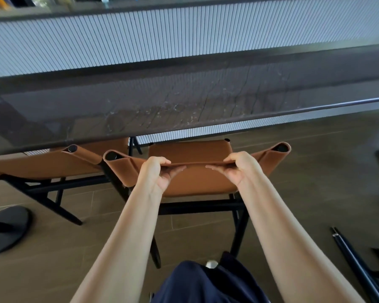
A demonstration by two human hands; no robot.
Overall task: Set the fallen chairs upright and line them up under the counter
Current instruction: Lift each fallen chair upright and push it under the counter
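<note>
Head view: the left hand (160, 171) and right hand (239, 169) each pinch the top edge of the chair (197, 181) back. The chair stands upright, seat partly under the worktop (184, 101), just beside a second chair (42, 166) also at the worktop. Push evenly with both hands and keep the back parallel to the worktop edge.

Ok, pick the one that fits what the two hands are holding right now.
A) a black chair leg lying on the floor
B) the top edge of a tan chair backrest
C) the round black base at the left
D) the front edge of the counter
B: the left hand and the right hand both pinch the top edge of the tan backrest, short of the counter, which neither touches.
</note>
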